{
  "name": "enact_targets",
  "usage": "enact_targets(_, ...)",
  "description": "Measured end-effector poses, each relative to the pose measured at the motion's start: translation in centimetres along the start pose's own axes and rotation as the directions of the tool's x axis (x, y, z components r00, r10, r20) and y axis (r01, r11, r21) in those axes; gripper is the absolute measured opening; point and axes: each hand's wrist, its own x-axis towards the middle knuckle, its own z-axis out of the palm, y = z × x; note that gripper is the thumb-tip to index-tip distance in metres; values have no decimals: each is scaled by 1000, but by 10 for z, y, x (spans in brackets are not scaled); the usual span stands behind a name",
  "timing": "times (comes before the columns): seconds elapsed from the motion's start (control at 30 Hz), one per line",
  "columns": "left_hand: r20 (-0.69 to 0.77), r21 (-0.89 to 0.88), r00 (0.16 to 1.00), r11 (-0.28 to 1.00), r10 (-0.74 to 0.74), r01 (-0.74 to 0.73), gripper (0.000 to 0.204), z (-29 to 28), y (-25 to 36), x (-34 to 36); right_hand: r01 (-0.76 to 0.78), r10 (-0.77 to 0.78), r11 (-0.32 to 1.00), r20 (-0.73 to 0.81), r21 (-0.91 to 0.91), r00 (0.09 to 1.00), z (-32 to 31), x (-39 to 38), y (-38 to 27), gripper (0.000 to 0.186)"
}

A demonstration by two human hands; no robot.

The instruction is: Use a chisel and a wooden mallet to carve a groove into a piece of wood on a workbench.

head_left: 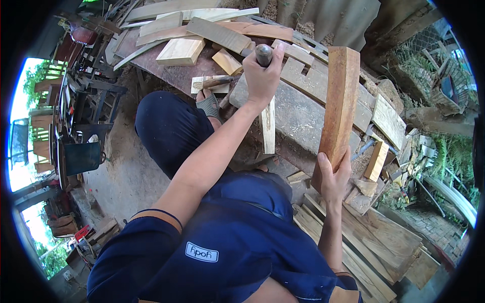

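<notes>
My left hand (261, 78) is closed around a tool with a dark rounded wooden handle (263, 53), held over a grey slab (303, 113). A narrow pale wood strip (268, 131) runs down from under that hand. Whether the strip is in the grip I cannot tell. My right hand (333, 179) grips the lower end of a long reddish-brown plank (339, 103) that stands nearly upright to the right of the slab. My knee in dark blue trousers (169, 126) and a sandalled foot (209, 104) are just left of the left hand.
Pale wood blocks and boards (181, 50) lie piled at the top. A second wooden-handled tool (217, 81) rests on a small board. Offcuts and flat planks (376, 237) are stacked at the lower right. Dark furniture frames (81, 116) stand at the left on the dirt ground.
</notes>
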Motion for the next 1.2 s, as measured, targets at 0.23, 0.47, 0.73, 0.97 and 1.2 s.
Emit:
enact_targets(0.23, 73, 36, 989, 990, 131, -134, 36, 13, 18, -18, -7, 13, 975, -23, 221, 1000, -5, 5, -31, 52)
enact_targets(0.47, 382, 176, 896, 934, 227, -311, 26, 33, 22, -56, 288, -284, 950, 54, -123, 957, -8, 14, -28, 56)
enact_targets(0.73, 351, 144, 918, 958, 185, -248, 16, 33, 8, -56, 110, -56, 937, -169, 331, 984, 2, 6, -46, 51)
enact_targets(0.97, -81, -28, 995, 998, -56, 54, 36, 4, 0, 11, 8, 3, 996, 134, -83, 991, 3, 13, -14, 51)
enact_targets(1.2, -163, -119, 984, 992, -71, 52, 39, -12, 9, 41, 2, -3, 1000, 65, 19, 998, 4, 11, -12, 51)
